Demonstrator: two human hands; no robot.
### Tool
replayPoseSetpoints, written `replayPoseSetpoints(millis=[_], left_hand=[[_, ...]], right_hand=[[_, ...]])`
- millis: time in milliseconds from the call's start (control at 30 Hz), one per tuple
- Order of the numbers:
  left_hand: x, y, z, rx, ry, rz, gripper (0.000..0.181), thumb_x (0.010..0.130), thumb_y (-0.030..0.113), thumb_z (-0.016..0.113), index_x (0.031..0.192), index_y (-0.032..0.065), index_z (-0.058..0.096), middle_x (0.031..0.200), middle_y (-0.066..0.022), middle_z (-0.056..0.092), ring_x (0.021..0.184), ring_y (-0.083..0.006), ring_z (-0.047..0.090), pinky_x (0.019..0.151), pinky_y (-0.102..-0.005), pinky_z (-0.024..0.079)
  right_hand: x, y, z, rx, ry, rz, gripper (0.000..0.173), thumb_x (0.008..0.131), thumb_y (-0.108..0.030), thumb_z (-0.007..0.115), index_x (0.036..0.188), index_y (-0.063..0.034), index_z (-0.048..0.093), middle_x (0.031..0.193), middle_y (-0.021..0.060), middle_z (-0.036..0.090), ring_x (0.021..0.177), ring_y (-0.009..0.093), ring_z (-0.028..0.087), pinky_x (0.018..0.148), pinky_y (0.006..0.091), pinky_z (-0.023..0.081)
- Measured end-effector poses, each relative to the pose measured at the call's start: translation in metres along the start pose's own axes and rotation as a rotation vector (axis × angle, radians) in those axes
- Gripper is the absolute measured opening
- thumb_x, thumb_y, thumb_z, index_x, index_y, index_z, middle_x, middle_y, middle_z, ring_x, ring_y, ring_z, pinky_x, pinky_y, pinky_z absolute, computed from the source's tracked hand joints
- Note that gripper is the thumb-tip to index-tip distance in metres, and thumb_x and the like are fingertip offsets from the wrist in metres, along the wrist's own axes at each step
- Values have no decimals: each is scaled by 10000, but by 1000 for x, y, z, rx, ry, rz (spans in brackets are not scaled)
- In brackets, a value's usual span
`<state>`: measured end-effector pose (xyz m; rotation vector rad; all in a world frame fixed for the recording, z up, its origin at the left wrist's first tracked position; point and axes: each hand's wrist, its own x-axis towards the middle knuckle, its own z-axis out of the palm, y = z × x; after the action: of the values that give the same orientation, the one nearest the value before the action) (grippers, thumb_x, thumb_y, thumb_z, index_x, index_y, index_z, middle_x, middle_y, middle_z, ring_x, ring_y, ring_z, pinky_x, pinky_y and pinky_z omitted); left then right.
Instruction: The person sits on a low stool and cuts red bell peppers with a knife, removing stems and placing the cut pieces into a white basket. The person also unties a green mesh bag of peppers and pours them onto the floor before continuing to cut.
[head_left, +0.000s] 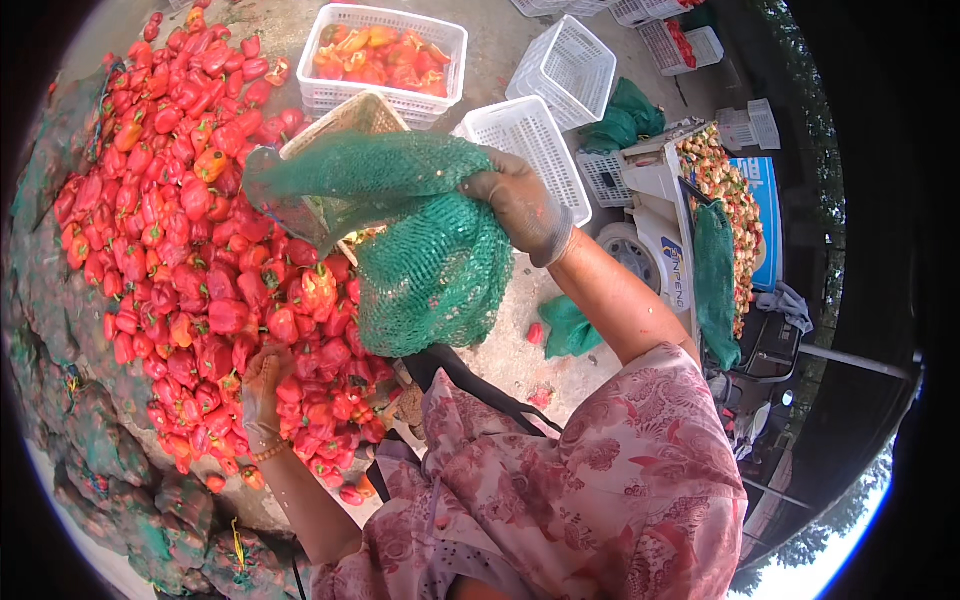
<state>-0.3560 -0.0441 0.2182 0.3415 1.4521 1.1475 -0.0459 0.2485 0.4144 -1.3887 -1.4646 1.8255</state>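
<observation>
My right hand (517, 199), in a thin glove, grips a green mesh bag (435, 277). The bag hangs bunched below the fingers, and a stretch of it reaches left over a tan plastic crate (371, 112), hiding much of that crate. My left hand (262, 390), with a beaded bracelet at the wrist, is at the lower part of a large heap of red bell peppers (225, 315). Its fingers look curled among the peppers; whether they hold one is not clear.
A white crate of cored-looking peppers (382, 22) stands beyond the heap, near white crates (525, 150). Filled mesh sacks (97, 435) line the left. Right, a small cargo vehicle (664, 217) carries pepper scraps (720, 180). A green mesh bag (570, 330) lies on the ground.
</observation>
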Motion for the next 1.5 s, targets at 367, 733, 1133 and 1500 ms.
replayPoseSetpoints(millis=[367, 733, 1133, 1500], left_hand=[[-15, -57, -144, -387, 310, -24, 395, 942, 317, 577, 1212, 30, 570, 1061, -113, 658, 972, -265, 650, 911, -382, 508], [62, -75, 116, 868, 0, 316, 724, 768, 248, 717, 1394, 67, 400, 1290, -193, 527, 1126, -388, 550, 977, -415, 452], [116, -178, 150, 1001, -228, 302, 292, 766, 203, 639, 1050, 145, 675, 963, -125, 687, 961, -291, 646, 886, -418, 474], [91, -175, -32, 154, 262, -65, 369, 956, 341, 493, 1061, 22, 645, 836, -92, 679, 672, -136, 626, 566, -278, 514]], right_hand=[[-91, -31, -142, 241, 430, -200, 268, 914, -86, 467, 1144, -5, 577, 1004, 80, 656, 839, 164, 650, 758, 299, 546], [-117, -33, -128, 262, 512, -373, 277, 953, -140, 497, 1174, 2, 584, 1100, 104, 661, 910, 187, 656, 820, 309, 540], [-109, 10, -129, 296, 578, -167, 315, 967, -191, 466, 1191, 0, 578, 1128, 120, 654, 957, 219, 652, 851, 350, 537], [-59, 59, -125, 367, 520, 17, 355, 979, -239, 438, 1207, -1, 573, 1153, 135, 647, 1000, 249, 648, 880, 388, 534]])
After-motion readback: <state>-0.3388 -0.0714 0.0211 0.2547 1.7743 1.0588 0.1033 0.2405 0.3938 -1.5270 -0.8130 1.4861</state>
